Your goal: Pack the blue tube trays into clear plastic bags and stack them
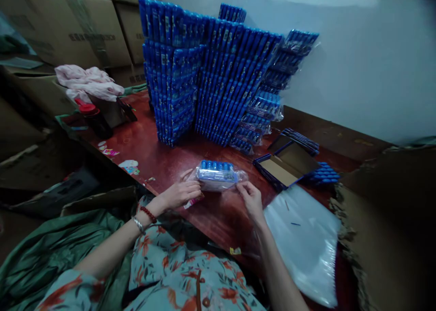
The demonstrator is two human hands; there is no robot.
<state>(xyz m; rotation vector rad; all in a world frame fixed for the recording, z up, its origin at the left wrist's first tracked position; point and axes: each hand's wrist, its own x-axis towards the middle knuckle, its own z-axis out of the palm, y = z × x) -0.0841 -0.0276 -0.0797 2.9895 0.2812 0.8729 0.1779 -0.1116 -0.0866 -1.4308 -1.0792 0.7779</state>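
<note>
Long axis left to right, a film-wrapped pack of blue cylinders [217, 175] spans the gap above the red worktop [163, 159] between the left hand [184, 190], fingers gripping its left end, and the right hand [251, 199], pinching clear film [240, 175].
</note>
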